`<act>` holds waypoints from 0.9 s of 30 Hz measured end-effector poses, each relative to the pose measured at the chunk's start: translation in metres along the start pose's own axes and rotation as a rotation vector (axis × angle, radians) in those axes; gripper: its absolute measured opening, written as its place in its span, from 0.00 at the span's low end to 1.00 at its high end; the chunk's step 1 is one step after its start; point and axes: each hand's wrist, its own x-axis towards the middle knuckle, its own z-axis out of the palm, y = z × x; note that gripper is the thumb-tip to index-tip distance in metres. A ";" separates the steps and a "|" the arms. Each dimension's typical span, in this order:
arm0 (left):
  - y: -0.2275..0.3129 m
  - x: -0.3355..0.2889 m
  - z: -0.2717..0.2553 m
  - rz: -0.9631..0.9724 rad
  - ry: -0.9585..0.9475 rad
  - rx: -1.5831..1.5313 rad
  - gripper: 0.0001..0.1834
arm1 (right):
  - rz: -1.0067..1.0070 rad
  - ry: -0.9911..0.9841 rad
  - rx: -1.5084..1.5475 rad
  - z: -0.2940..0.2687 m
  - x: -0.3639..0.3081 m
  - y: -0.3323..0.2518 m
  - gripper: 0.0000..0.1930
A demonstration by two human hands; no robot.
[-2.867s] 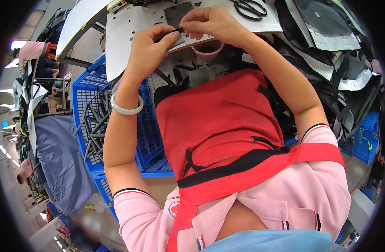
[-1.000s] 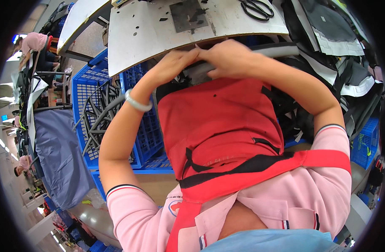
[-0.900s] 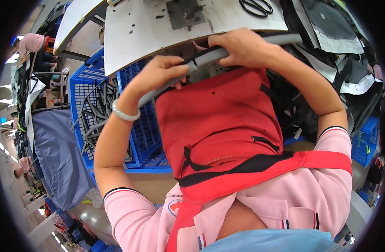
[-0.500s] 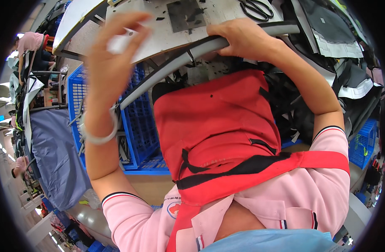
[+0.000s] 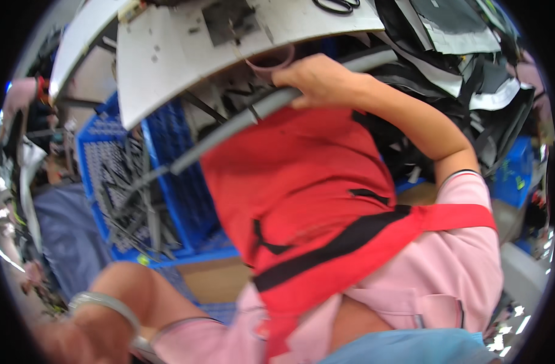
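Note:
A long grey strip with a dark edge (image 5: 229, 134) runs slantwise across the front of the white table, over my red apron (image 5: 301, 158). My right hand (image 5: 320, 82) is closed around its upper right part, near the table edge. The strip's lower left end hangs free over a blue crate (image 5: 195, 242). Down in the lower left corner, my left hand (image 5: 71, 337) is away from the strip, beyond a pale bangle on the wrist. Motion blur smears its fingers, and I cannot make out anything in them.
On the white table (image 5: 168, 57) are a dark metal plate (image 5: 220, 21) and black-handled scissors (image 5: 338, 6). Grey strips (image 5: 153, 212) fill part of the left crate. Black and white fabric pieces (image 5: 459, 79) are piled at right. Blue-grey cloth (image 5: 68, 224) hangs at far left.
My left hand has swung from above the table edge down to the lower left corner. My right hand keeps its hold on the strip. The whole view has shifted, with the table sitting higher.

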 end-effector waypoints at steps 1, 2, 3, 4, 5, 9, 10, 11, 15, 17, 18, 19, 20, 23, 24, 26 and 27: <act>-0.004 0.003 -0.002 -0.019 -0.006 -0.004 0.23 | -0.056 0.030 -0.019 0.005 -0.004 0.003 0.20; -0.005 0.002 -0.003 -0.062 0.001 -0.003 0.23 | -0.035 -0.022 -0.027 0.006 -0.003 0.000 0.20; -0.004 0.000 -0.002 -0.107 0.021 -0.007 0.23 | -0.009 -0.060 -0.062 0.006 -0.004 -0.004 0.20; -0.002 -0.002 0.001 -0.156 0.049 -0.009 0.23 | -0.054 -0.038 -0.042 0.003 -0.005 -0.010 0.21; -0.001 -0.001 0.006 -0.204 0.085 -0.032 0.23 | -0.058 -0.039 -0.041 0.005 -0.010 -0.010 0.22; 0.008 0.018 0.031 -0.185 0.067 -0.141 0.23 | 0.080 -0.051 0.057 0.031 -0.021 -0.011 0.21; 0.018 0.032 0.036 -0.207 0.060 -0.129 0.23 | 0.085 -0.116 0.023 0.010 -0.022 -0.015 0.20; 0.026 0.024 0.042 -0.215 0.113 -0.114 0.23 | 0.058 -0.147 -0.069 0.006 -0.012 -0.021 0.19; 0.031 -0.014 0.037 -0.159 0.156 -0.090 0.23 | 0.117 -0.207 -0.083 -0.013 -0.004 -0.033 0.23; 0.008 -0.025 0.051 -0.101 0.144 -0.107 0.24 | 0.066 -0.061 -0.056 0.012 -0.020 -0.015 0.19; 0.001 -0.030 0.049 -0.106 0.149 -0.082 0.24 | -0.036 0.069 -0.016 0.027 -0.013 -0.003 0.18; 0.001 -0.030 0.043 -0.127 0.154 -0.051 0.24 | -0.002 0.015 0.050 0.023 -0.007 -0.009 0.18; 0.010 -0.027 0.036 -0.158 0.142 -0.008 0.24 | -0.007 -0.058 0.071 0.021 0.004 -0.014 0.18; 0.018 -0.026 0.028 -0.170 0.145 0.014 0.24 | 0.009 -0.064 0.080 0.009 -0.001 -0.033 0.21; 0.016 -0.030 0.032 -0.148 0.155 -0.001 0.24 | -0.002 -0.018 0.100 0.013 -0.008 -0.031 0.21; 0.016 -0.037 0.041 -0.111 0.189 -0.020 0.24 | 0.039 0.013 0.100 0.018 -0.011 -0.023 0.21; 0.019 -0.038 0.042 -0.116 0.190 -0.016 0.24 | 0.015 0.022 0.068 0.012 -0.009 -0.025 0.20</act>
